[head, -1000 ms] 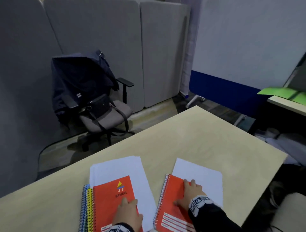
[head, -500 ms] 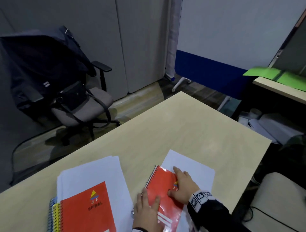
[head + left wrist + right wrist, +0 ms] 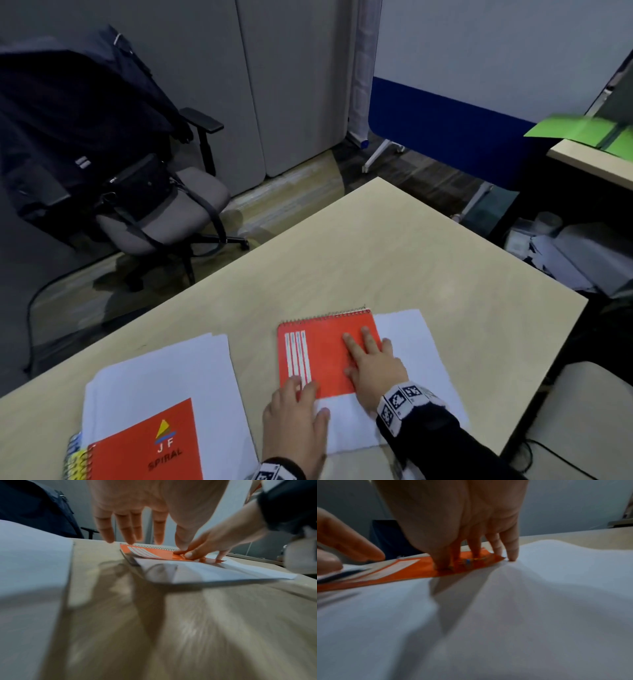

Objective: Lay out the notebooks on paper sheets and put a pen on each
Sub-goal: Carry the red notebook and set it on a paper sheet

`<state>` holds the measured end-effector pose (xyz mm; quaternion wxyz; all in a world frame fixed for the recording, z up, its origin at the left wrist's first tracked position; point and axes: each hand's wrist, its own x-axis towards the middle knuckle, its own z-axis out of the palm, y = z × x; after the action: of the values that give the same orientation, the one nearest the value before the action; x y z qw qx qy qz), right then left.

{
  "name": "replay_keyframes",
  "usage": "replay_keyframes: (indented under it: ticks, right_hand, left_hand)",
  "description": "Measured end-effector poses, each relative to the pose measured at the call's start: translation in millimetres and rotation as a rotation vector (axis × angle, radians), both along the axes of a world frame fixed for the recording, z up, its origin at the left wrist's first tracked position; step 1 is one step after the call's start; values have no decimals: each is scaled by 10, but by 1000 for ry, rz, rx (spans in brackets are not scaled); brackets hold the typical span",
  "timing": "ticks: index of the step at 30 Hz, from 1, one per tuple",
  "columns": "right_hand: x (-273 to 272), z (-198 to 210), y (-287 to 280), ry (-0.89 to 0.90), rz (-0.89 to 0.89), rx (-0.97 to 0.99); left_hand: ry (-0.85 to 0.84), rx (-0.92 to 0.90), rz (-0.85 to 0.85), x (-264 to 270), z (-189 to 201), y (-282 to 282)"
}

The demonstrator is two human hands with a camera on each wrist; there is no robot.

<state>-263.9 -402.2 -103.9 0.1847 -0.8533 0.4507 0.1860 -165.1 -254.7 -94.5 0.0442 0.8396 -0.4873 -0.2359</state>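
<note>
- Notebooks number at least two with red covers: one red notebook (image 3: 327, 353) lies under the fingers of both hands, spiral edge on its far side; a second, the JF Spiral notebook (image 3: 147, 445), tops a stack well to the left of the left hand, with blue and yellow spirals showing beneath it at the picture's edge.
- Paper shows in two places: a single sheet (image 3: 411, 359) under the red notebook, and a paper stack (image 3: 161, 377) under the JF Spiral notebook.
- Right hand (image 3: 375, 368) lies flat, its fingers (image 3: 352, 346) straight and pressing on the cover near its right edge; nothing is gripped.
- Left hand (image 3: 294, 425) is spread and relaxed, its fingertips (image 3: 298, 385) touching the notebook's near left corner, palm over the counter (image 3: 376, 260) and the sheet's near edge.
- Head view alone shows an office chair (image 3: 164, 212) with a dark jacket and bag, and green paper (image 3: 582, 130) on another desk.
- Left wrist view alone shows the sheet's near edge lifted off the counter in a ripple.
- Right wrist view alone shows the little finger touching the sheet just beside the notebook's corner, though it is blurred.
</note>
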Motion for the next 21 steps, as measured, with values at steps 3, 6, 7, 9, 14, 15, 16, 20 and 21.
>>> replay_keyframes:
  ticks: [3, 6, 7, 9, 14, 15, 16, 20, 21]
  right_hand:
    - [146, 27, -116, 11, 13, -89]
    - [96, -3, -177, -73, 182, -65]
    - [53, -24, -202, -88, 181, -45]
    - [-24, -65, -267, -115, 115, -23]
    - [-127, -83, -448, -161, 115, -16]
    - [-134, -86, -479, -145, 120, -2]
    - [-135, -85, -514, -135, 119, 9]
    - [-58, -44, -680, -227, 122, -48]
    - [-22, -42, -724, -237, 134, -53]
  left_hand:
    - [14, 15, -164, -66, -95, -156]
    - [27, 122, -116, -75, -175, -299]
    - [-12, 99, -109, -81, -173, -354]
    - [-37, 149, -85, -68, -112, -447]
    - [40, 169, 26, 33, -278, -682]
    - [27, 161, 39, 62, -302, -726]
    - [32, 143, 67, 80, -316, -769]
    - [14, 154, 87, 166, -303, -981]
    - [11, 145, 85, 176, -302, -1038]
